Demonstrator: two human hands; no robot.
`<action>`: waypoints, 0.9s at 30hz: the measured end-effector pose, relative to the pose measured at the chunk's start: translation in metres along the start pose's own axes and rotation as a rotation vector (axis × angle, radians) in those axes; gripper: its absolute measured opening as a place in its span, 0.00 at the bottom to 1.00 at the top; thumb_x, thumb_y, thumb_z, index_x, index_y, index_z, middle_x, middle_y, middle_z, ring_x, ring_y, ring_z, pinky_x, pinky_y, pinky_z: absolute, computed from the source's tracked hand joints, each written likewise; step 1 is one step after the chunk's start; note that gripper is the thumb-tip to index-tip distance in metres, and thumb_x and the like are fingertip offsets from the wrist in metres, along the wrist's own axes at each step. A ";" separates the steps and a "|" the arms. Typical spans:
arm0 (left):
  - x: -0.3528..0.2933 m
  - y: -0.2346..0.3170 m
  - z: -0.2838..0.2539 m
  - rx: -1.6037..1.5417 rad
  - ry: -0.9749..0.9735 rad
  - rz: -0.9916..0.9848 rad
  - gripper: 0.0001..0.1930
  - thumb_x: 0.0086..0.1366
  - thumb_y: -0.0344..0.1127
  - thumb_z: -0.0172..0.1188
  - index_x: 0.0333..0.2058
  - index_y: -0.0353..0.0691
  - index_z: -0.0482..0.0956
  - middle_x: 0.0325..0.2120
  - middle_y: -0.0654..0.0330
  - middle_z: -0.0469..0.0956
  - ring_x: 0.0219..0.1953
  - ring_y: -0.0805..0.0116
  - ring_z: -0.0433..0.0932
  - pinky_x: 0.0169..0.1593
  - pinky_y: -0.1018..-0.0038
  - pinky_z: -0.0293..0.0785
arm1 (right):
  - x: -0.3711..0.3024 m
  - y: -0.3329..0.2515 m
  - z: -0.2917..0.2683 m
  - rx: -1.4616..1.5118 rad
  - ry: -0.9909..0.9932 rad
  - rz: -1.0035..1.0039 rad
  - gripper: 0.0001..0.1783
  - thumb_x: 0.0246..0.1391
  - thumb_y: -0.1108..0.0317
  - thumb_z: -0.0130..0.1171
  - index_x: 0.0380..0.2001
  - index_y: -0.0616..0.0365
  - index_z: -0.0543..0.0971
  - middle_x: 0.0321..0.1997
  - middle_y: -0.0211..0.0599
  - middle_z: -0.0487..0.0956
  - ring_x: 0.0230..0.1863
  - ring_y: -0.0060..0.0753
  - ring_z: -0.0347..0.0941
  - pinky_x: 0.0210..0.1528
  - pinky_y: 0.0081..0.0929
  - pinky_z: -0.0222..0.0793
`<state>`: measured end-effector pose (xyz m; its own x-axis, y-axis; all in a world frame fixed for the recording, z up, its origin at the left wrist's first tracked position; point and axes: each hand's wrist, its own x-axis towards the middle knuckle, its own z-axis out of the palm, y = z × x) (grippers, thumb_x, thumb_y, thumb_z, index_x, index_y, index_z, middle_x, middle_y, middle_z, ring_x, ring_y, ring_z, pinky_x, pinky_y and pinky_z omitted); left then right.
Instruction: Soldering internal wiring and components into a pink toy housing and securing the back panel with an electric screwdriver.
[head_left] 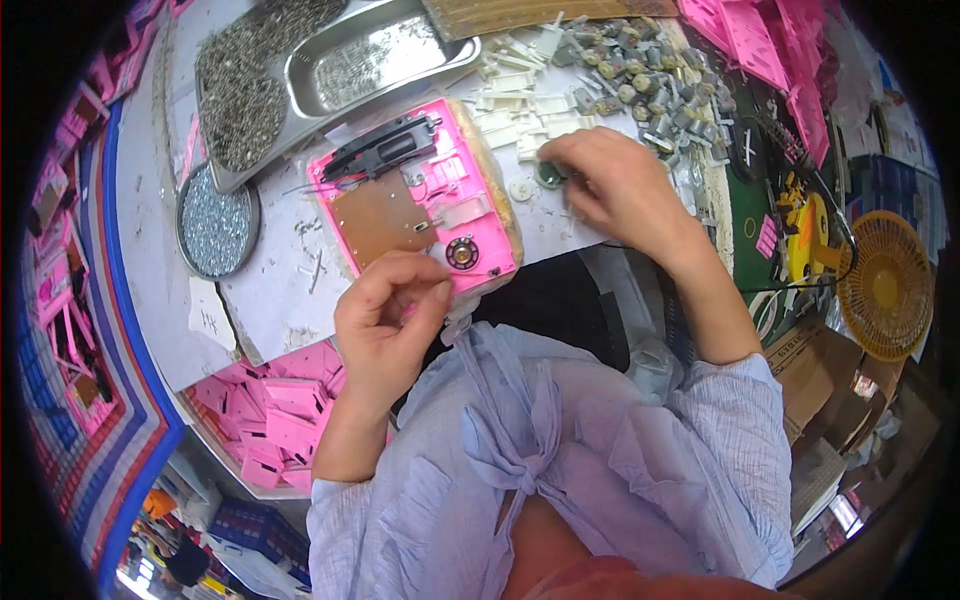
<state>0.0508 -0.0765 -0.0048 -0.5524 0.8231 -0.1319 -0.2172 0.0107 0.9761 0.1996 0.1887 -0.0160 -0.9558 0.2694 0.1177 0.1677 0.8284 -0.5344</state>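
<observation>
A pink plastic housing (pixel 478 180) lies on a pale pad. In it sit a black mechanism (pixel 385 145), a brown circuit board (pixel 382 215) and a round dark part with a brass-coloured middle (pixel 462 253). At the housing's near edge, my left hand (pixel 385 310) is closed, thumb and index finger pinched together; what they hold is too small to make out. My right hand (pixel 625 185) reaches over a small dark green round dish (pixel 549 174), fingers bent and thumb apart from them. The fingertips partly cover the dish. Beside it is a small white disc (pixel 521 190).
Metal trays (pixel 372 62) of small metal parts stand at the back left, near a round tin (pixel 216 222) of tiny silvery pieces. White plastic parts (pixel 510 90) and small motors (pixel 645 85) are heaped at the back. Pink pieces (pixel 290 410) fill a bin below left. A yellow fan (pixel 885 285) stands right.
</observation>
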 end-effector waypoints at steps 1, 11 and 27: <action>0.001 0.000 0.003 0.026 0.003 0.012 0.09 0.65 0.16 0.62 0.44 0.29 0.78 0.41 0.58 0.79 0.39 0.74 0.81 0.45 0.78 0.79 | -0.002 0.000 -0.001 0.057 0.019 0.020 0.24 0.49 0.78 0.59 0.52 0.54 0.79 0.38 0.37 0.80 0.35 0.34 0.78 0.39 0.32 0.75; 0.003 -0.005 0.010 0.187 0.052 0.077 0.13 0.63 0.20 0.66 0.45 0.34 0.76 0.38 0.58 0.81 0.40 0.72 0.83 0.44 0.75 0.82 | 0.000 -0.081 0.027 1.372 -0.158 0.341 0.26 0.56 0.81 0.66 0.59 0.64 0.75 0.34 0.24 0.75 0.36 0.11 0.69 0.36 0.11 0.65; 0.002 -0.011 -0.001 0.523 0.035 0.472 0.14 0.57 0.19 0.68 0.41 0.36 0.78 0.34 0.55 0.82 0.36 0.58 0.84 0.39 0.67 0.79 | 0.008 -0.091 0.024 0.718 -0.042 0.077 0.33 0.50 0.71 0.75 0.60 0.57 0.76 0.41 0.36 0.83 0.36 0.21 0.79 0.32 0.23 0.73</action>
<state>0.0513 -0.0760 -0.0156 -0.5198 0.7883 0.3292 0.4627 -0.0642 0.8842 0.1706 0.1041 0.0132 -0.9585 0.2831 0.0330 0.0488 0.2769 -0.9597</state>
